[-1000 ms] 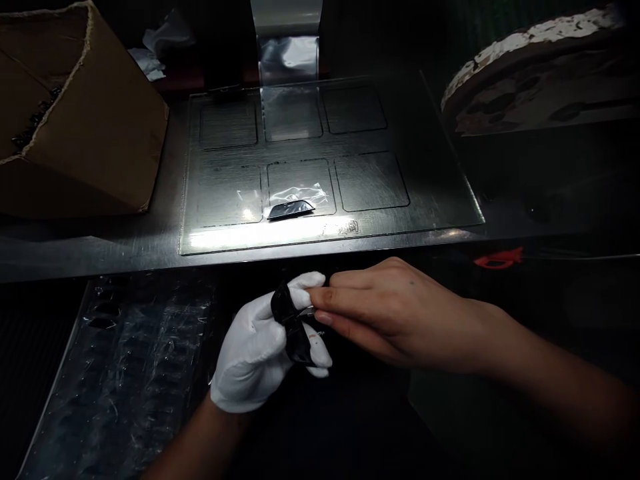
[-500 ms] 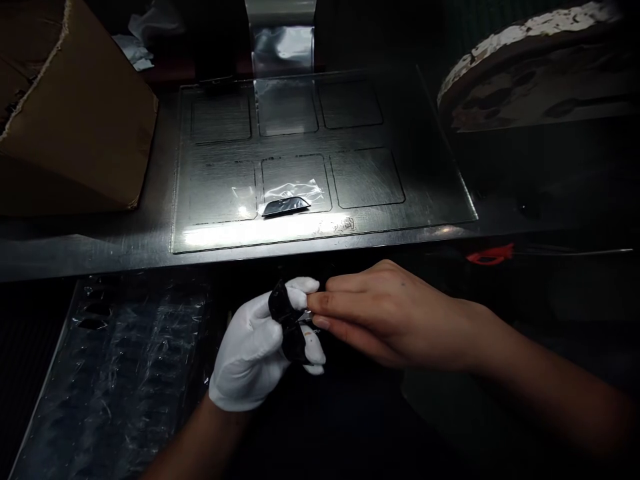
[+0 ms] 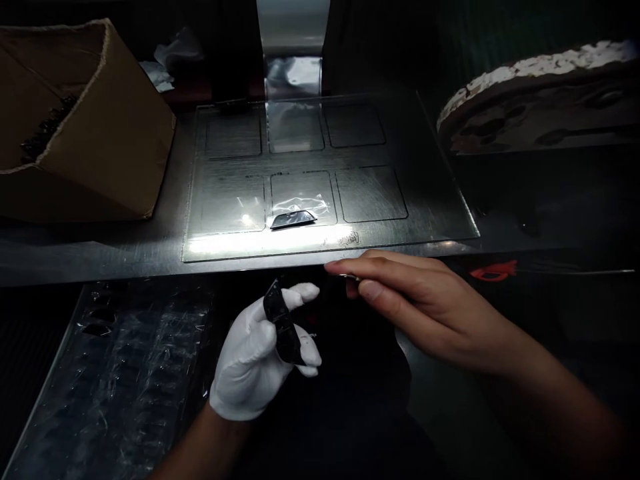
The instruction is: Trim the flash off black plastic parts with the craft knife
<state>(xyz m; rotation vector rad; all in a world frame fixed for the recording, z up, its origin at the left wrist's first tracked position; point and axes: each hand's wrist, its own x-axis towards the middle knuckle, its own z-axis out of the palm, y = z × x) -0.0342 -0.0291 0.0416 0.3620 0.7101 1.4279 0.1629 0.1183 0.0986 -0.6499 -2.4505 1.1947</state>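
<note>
My left hand (image 3: 247, 370), in a white glove, is closed around a small black plastic part (image 3: 283, 327), held upright with its narrow end pointing up. To the right of it, my bare right hand (image 3: 425, 307) pinches a thin, shiny metallic piece (image 3: 349, 276) between thumb and fingers. Most of that piece is hidden, so its kind is unclear. The two hands are apart, just in front of the bench edge. Beyond them, a dark glossy part (image 3: 294, 219) lies on clear film (image 3: 305, 203) on the glass sheet (image 3: 300, 248).
A cardboard box (image 3: 115, 153) with black pieces inside stands at the left. Below it is a clear plastic tray (image 3: 120, 373) with dark parts in its upper corner. A film strip (image 3: 294, 80) runs onto the glass. A red-handled tool (image 3: 494, 271) lies right; a round pale-rimmed object (image 3: 540, 100) stands behind.
My right hand has drawn away from the black plastic part, up and to the right. My left hand still holds the part, now turned slightly. The view has shifted a little.
</note>
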